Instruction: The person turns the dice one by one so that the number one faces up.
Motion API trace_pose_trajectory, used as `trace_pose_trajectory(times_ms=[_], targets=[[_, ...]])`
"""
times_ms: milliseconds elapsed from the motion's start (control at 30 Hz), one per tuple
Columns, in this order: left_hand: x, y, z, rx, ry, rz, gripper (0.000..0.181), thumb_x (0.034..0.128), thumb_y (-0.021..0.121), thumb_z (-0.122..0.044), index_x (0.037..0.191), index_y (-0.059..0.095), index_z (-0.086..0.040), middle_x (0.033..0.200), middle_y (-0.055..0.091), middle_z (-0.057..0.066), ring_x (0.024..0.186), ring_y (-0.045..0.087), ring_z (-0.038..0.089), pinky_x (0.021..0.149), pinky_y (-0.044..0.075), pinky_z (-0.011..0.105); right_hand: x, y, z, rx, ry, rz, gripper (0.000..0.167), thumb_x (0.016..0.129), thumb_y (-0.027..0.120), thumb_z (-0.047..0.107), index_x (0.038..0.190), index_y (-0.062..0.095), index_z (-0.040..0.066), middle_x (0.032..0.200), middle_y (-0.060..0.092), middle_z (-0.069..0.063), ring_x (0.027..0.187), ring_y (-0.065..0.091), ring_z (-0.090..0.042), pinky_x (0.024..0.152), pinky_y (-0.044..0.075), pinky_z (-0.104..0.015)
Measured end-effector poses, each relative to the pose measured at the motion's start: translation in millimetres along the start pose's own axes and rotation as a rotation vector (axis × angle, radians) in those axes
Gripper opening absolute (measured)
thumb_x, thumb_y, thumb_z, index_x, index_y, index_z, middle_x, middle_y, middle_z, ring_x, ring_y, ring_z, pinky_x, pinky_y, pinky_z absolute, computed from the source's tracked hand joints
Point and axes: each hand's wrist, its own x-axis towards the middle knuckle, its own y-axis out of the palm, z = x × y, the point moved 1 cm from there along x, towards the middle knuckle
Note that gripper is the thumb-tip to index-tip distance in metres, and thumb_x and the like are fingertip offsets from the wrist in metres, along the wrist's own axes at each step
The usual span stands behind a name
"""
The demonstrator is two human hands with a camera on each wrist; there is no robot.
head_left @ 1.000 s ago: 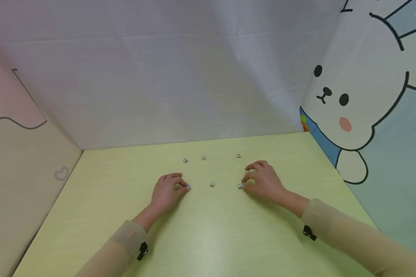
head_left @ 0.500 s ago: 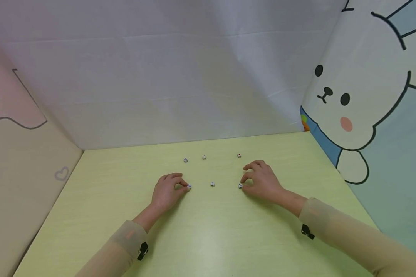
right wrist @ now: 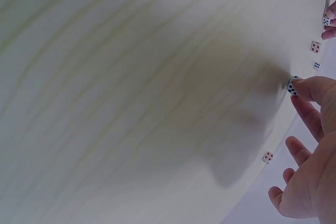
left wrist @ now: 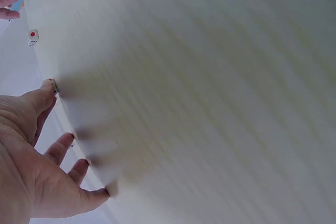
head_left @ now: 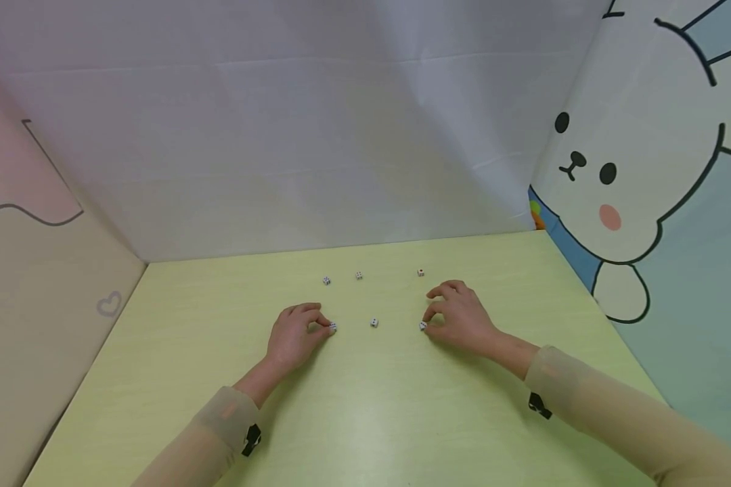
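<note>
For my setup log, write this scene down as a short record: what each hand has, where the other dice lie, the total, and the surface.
Left hand: pinches the front-left die
Right hand: pinches the front-right die
Between the hands: loose middle die
Farther back: back-left die, back-centre die, back-right die, the last one set apart from the other two
Total: six dice
Surface: pale yellow-green table
</note>
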Motion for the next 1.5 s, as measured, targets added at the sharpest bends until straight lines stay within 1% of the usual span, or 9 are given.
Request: trace_pose_trajectory(times_ms=[200,433,667,767,867,1000,1167,1367,1500], targets=[[1.3,-0.8,-0.4,-0.004,-0.002,-0.002,0.008,0.0932,0.078,-0.028,0.091,0.077,-0.02,0.14,0.062,0.011,0.133,0.048,0.043,0.114,0.034,0.057,1.0,-1,1,-0.007,0.004,-0.002,0.005,0.083,0.083,0.029,0.082,0.079,0.027,0.129,0.065,-0.008,0.133,0.043,-0.039,0.109,0.035,-0.062],[1.2,-2.1,0.0,-0.006,0.002,0.0,0.008,0.0931,0.078,-0.028,0.091,0.076,-0.02,0.14,0.061,0.011,0.134,0.047,0.044,0.113,0.034,0.059,2.0,-1,0,-0.019,-0.019,-0.015,0.005,0.083,0.083,0.028,0.08,0.079,0.028,0.128,0.065,-0.008,0.133,0.043,-0.041,0.108,0.036,-0.063],[2.3,-1.6,-0.4,-0.011,0.0,0.008,0.009,0.0936,0.077,-0.029,0.091,0.077,-0.02,0.141,0.061,0.011,0.134,0.047,0.043,0.114,0.034,0.058,1.4,-6,-5,0.021,0.018,-0.037,0.006,0.084,0.083,0.031,0.085,0.08,0.026,0.131,0.064,-0.008,0.135,0.04,-0.039,0.109,0.034,-0.063],[2.5,-1.5,-0.8,-0.008,0.0,0.008,0.009,0.0932,0.078,-0.028,0.091,0.077,-0.02,0.141,0.061,0.011,0.134,0.047,0.043,0.114,0.034,0.059,0.8,-10,-7,0.056,0.03,-0.051,0.007,0.084,0.085,0.03,0.086,0.08,0.026,0.13,0.065,-0.008,0.134,0.04,-0.04,0.108,0.034,-0.064],[2.2,-1.4,-1.1,-0.006,-0.001,0.007,0.009,0.0933,0.078,-0.028,0.092,0.077,-0.02,0.14,0.061,0.011,0.134,0.047,0.043,0.114,0.034,0.058,0.1,-14,-7,0.127,0.044,-0.074,0.007,0.084,0.085,0.029,0.087,0.081,0.025,0.129,0.065,-0.009,0.133,0.04,-0.041,0.108,0.033,-0.065],[1.7,-1.0,-0.8,-0.006,-0.006,0.005,0.009,0.0932,0.078,-0.028,0.092,0.077,-0.02,0.141,0.061,0.011,0.134,0.047,0.044,0.114,0.034,0.058,-0.5,-16,-8,0.257,0.067,-0.095,0.008,0.084,0.085,0.027,0.089,0.082,0.022,0.131,0.064,-0.011,0.134,0.037,-0.042,0.109,0.031,-0.064],[0.7,-0.3,0.0,-0.011,-0.009,0.006,0.008,0.0929,0.078,-0.028,0.091,0.077,-0.02,0.141,0.061,0.011,0.134,0.047,0.044,0.113,0.034,0.059,-2.0,-16,-11,0.417,0.123,-0.075,0.011,0.087,0.084,0.024,0.095,0.082,0.018,0.135,0.061,-0.014,0.138,0.031,-0.041,0.111,0.028,-0.061],[0.4,-0.6,-0.3,-0.011,-0.004,0.002,0.009,0.0925,0.078,-0.029,0.091,0.077,-0.02,0.14,0.062,0.011,0.134,0.048,0.044,0.113,0.036,0.058,-4.3,-14,-13,0.598,0.211,-0.037,0.019,0.09,0.081,0.031,0.101,0.081,0.015,0.142,0.057,-0.014,0.142,0.024,-0.04,0.112,0.024,-0.063],[0.2,-1.6,-0.9,-0.004,-0.006,0.01,0.009,0.0924,0.079,-0.029,0.092,0.077,-0.02,0.141,0.061,0.011,0.134,0.047,0.044,0.113,0.036,0.058,-5.4,-12,-12,0.686,0.254,-0.023,0.022,0.091,0.08,0.032,0.102,0.081,0.013,0.144,0.056,-0.014,0.144,0.023,-0.039,0.114,0.02,-0.064]])
